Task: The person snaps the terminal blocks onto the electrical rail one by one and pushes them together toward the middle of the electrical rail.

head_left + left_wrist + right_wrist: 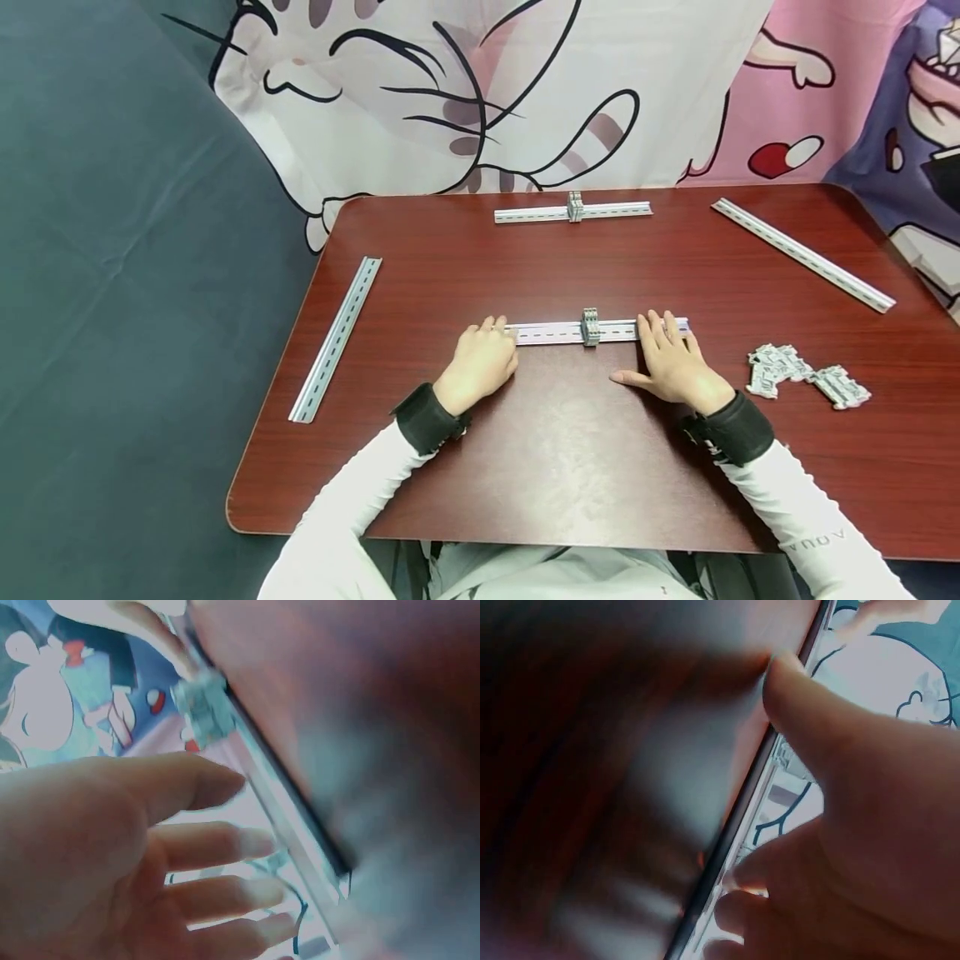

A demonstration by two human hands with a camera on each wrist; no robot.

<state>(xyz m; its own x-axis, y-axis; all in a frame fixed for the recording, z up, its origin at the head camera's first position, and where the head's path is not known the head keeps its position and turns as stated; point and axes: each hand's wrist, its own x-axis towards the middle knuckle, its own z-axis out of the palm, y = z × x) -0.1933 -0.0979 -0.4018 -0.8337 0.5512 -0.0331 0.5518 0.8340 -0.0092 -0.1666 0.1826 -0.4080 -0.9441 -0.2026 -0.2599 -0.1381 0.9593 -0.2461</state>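
A slotted metal DIN rail point(551, 334) lies crosswise on the table, with a small stack of grey-green terminal blocks point(590, 327) mounted near its middle. At the rail's left end is my left hand point(482, 357); in the left wrist view its thumb and loosely straight fingers point(217, 847) are spread beside the rail point(289, 817), thumb tip close to its edge. My right hand point(672, 360) lies palm down near the right end, straight fingers across the rail, thumb stretched out on the table side. Some right fingertips are hidden behind the palm in the right wrist view.
Loose terminal block pieces point(778, 368) lie right of my right hand. A second rail point(532, 215) with blocks point(575, 207) is at the back of the table point(562, 467). Bare rails lie at the left point(335, 340) and far right point(802, 254). A printed cloth point(675, 108) hangs behind.
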